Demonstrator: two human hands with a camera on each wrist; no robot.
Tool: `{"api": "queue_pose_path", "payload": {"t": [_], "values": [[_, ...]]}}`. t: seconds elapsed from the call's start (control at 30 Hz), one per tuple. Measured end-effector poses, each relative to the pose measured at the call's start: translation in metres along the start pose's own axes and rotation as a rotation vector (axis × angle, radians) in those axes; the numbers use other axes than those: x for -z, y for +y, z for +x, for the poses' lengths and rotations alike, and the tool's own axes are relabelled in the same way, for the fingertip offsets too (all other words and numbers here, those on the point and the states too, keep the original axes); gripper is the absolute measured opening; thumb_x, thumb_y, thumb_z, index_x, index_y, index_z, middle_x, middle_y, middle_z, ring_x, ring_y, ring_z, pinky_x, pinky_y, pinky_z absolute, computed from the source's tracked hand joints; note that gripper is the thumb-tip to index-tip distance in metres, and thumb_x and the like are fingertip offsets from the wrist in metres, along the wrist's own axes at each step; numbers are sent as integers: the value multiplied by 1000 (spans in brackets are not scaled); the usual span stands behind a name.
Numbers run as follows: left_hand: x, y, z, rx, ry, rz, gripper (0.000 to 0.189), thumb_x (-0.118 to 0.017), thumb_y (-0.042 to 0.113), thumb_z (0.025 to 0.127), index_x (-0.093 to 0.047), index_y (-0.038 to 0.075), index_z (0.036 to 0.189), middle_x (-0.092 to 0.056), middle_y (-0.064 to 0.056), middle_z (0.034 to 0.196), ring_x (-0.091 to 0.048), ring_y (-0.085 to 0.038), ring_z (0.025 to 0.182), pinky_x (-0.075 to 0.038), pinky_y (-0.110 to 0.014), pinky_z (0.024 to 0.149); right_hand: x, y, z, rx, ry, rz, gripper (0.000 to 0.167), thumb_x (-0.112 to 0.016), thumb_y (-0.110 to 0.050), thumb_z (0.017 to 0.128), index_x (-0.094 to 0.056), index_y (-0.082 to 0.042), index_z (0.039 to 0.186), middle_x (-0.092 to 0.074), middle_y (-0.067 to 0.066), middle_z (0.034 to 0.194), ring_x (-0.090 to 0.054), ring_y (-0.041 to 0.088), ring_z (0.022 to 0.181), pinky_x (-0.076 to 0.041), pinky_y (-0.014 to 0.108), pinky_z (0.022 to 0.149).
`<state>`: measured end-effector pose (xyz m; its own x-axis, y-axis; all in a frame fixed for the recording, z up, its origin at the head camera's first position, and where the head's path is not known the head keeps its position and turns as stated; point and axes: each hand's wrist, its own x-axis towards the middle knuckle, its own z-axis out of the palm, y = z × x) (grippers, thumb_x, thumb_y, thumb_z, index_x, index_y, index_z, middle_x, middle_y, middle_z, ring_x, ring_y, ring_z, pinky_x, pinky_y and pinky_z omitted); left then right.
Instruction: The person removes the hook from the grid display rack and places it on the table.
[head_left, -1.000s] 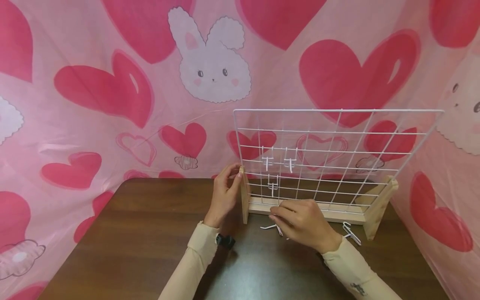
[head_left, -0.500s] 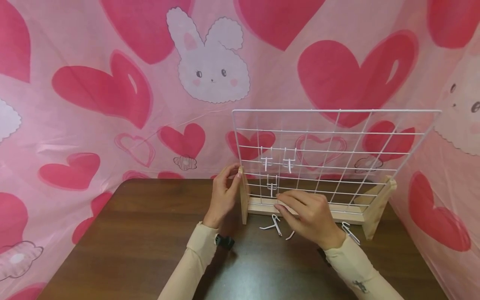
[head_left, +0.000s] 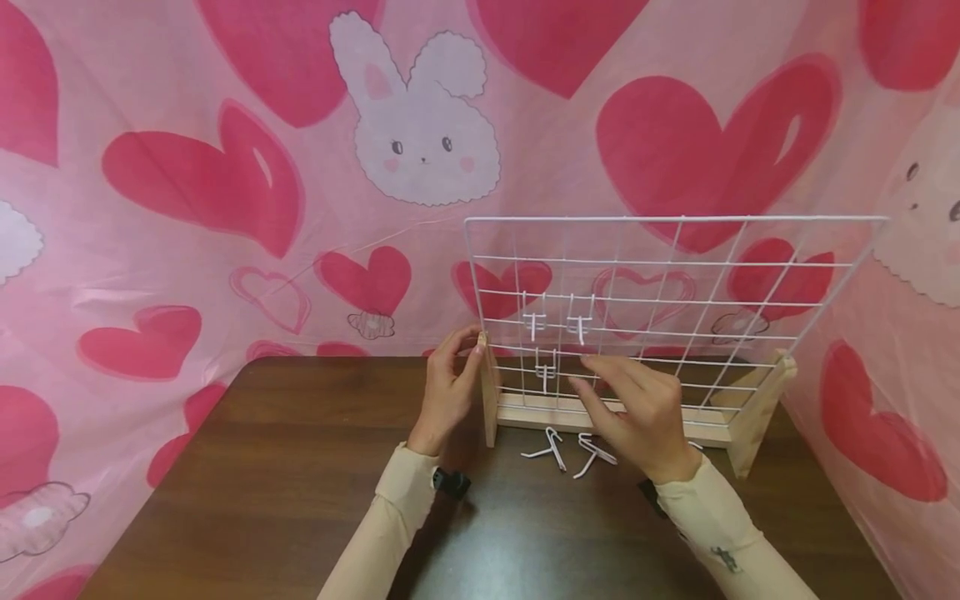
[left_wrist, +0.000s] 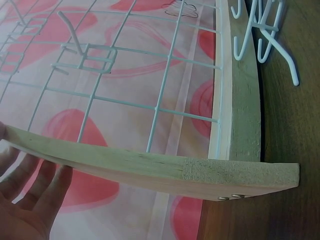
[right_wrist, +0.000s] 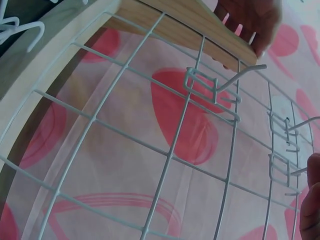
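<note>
My left hand (head_left: 448, 383) grips the upper end of the wooden side piece (left_wrist: 150, 165) of a stand, thumb on one face and fingers on the other. The stand carries a white wire grid panel (head_left: 637, 302). Several white wire hooks are involved: an upper left hook (head_left: 534, 323), an upper right hook (head_left: 581, 325) and a lower hook (head_left: 546, 372) hang on the grid. My right hand (head_left: 637, 408) is raised before the panel, thumb and index finger apart with nothing visible between them. Its fingertips are just below the upper right hook; in the right wrist view, fingers (right_wrist: 311, 200) show beside that hook's prong.
Two loose hooks, a left one (head_left: 555, 450) and a right one (head_left: 597, 454), lie on the dark wooden table (head_left: 300, 475) before the stand. Behind the right wrist, another hook (head_left: 696, 446) is mostly hidden. A pink heart-patterned cloth (head_left: 225, 67) hangs behind.
My right hand has risen from low by the loose hooks, going up and slightly right to below the upper right hook. The loose right hook is now uncovered. My left hand stays put.
</note>
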<state>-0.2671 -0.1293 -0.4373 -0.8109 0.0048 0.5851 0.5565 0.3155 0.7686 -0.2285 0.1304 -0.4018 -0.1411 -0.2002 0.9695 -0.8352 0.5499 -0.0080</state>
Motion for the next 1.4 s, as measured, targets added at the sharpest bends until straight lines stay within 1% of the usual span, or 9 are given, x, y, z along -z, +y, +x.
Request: {"api": "queue_pose_path", "payload": {"t": [0.23,0.47,0.63,0.8,0.93,1.0,1.1,1.2,1.4], "values": [[0,-1,-1,-7,6,10,30,-62,12,104,-66,-1,130,-73,-18,122,-70,-31,114,-59,-35,95,-5,4,2,-76,13,-23,35,-68,-34,100,-74,1,100,-69,9,70,-61,19,52,-43,30,44],[-1,0,0,9,-7,2,28,-61,13,104,-67,6,131,-72,-17,123,-71,-30,114,-59,-25,90,-8,6,5,-120,18,-49,39,-68,-36,100,-72,2,103,-73,12,75,-62,21,52,-43,30,44],[0,1,1,24,-16,10,30,-60,13,105,-65,2,132,-71,-21,124,-70,-31,115,-59,-26,91,-12,8,8,-139,32,-57,39,-69,-37,99,-73,2,105,-69,11,69,-56,20,50,-40,31,44],[0,2,0,21,-13,2,30,-61,14,104,-66,4,132,-71,-20,125,-71,-31,114,-60,-27,90,-15,11,14,-162,26,-39,37,-69,-34,99,-73,3,104,-69,12,68,-55,20,49,-38,31,44],[-1,1,1,18,-10,-2,30,-61,14,104,-66,2,132,-70,-24,125,-71,-31,113,-60,-27,89,-18,14,17,-197,30,-9,36,-68,-32,100,-74,3,102,-70,13,66,-56,20,48,-37,31,44],[-1,0,1,21,-6,4,30,-61,14,105,-66,2,131,-71,-23,124,-71,-31,113,-59,-26,89,-19,15,18,-217,30,3,31,-68,-28,99,-75,3,102,-71,13,66,-57,21,48,-38,31,44],[-1,1,2,21,2,7,28,-61,14,105,-67,5,131,-72,-19,122,-71,-30,112,-59,-26,89,-20,15,20,-242,23,21,18,-72,-12,92,-76,3,101,-72,14,68,-60,23,50,-39,29,46],[-1,0,2,13,8,2,28,-61,13,104,-68,7,130,-73,-15,122,-72,-30,111,-60,-28,89,-22,15,20,-251,27,31,17,-73,0,84,-77,3,99,-71,13,69,-59,21,51,-38,27,46],[-1,-1,1,11,5,-2,28,-62,13,104,-68,7,131,-73,-14,123,-72,-30,113,-60,-27,90,-23,13,19,-256,36,39,14,-72,3,85,-78,3,98,-74,14,74,-55,19,52,-37,26,48]]}}
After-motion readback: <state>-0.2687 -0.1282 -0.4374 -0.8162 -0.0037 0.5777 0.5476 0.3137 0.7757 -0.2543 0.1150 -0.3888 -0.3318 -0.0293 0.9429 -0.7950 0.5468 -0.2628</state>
